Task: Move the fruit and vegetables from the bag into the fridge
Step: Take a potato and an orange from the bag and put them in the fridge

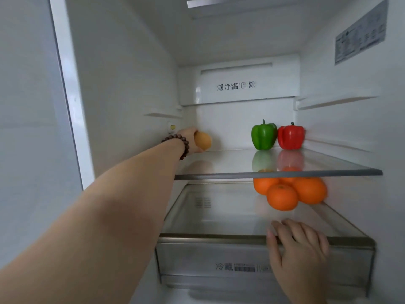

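Observation:
My left hand [190, 139] reaches deep into the open fridge and is closed around a yellow-brown round fruit [203, 140], held just above the back left of the glass shelf [278, 174]. A green pepper [263, 135] and a red pepper [291, 137] stand upright side by side at the back right of that shelf. Several oranges [282, 196] lie in a cluster on the lower level at the right. My right hand [298, 244] rests with fingers spread on the front rim of the clear drawer [210, 239]. The bag is out of view.
The fridge's white side walls stand close on both sides, with shelf rails [333, 102] above the peppers. A label sticker [360, 32] is on the upper right wall. A bead bracelet [179, 143] is on my left wrist.

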Demonstrator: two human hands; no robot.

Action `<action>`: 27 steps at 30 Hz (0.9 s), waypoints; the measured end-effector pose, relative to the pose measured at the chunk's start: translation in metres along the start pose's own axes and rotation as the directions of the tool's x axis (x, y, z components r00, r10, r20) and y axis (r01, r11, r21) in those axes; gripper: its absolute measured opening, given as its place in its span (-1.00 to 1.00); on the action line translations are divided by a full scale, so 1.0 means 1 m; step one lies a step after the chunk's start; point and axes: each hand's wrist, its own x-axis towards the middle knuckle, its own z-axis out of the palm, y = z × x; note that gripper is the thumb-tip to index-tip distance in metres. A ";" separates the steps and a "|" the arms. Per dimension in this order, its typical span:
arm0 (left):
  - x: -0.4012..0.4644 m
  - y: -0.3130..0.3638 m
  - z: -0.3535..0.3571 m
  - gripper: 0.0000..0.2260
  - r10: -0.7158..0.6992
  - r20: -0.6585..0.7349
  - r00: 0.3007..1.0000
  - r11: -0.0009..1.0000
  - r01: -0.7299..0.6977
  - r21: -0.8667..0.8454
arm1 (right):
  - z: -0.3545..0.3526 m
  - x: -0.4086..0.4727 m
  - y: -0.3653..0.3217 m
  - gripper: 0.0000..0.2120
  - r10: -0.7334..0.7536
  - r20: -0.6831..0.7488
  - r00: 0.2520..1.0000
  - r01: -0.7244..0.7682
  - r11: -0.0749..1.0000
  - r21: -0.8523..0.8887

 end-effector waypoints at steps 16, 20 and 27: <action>-0.004 0.006 0.001 -0.16 -0.034 -0.079 0.996 0.998 0.038 0.045 | 0.007 0.001 -0.004 -0.66 0.024 -0.029 0.999 -0.024 1.000 -0.002; -0.024 0.015 -0.010 -0.27 -0.012 -0.115 0.993 0.999 0.018 0.049 | 0.000 0.002 -0.006 -0.70 0.046 0.013 0.999 -0.046 0.999 -0.004; -0.092 0.027 -0.021 -0.32 0.090 -0.252 0.964 0.995 -0.100 -0.027 | -0.007 0.001 -0.004 -0.74 0.068 0.095 0.993 -0.068 0.998 -0.008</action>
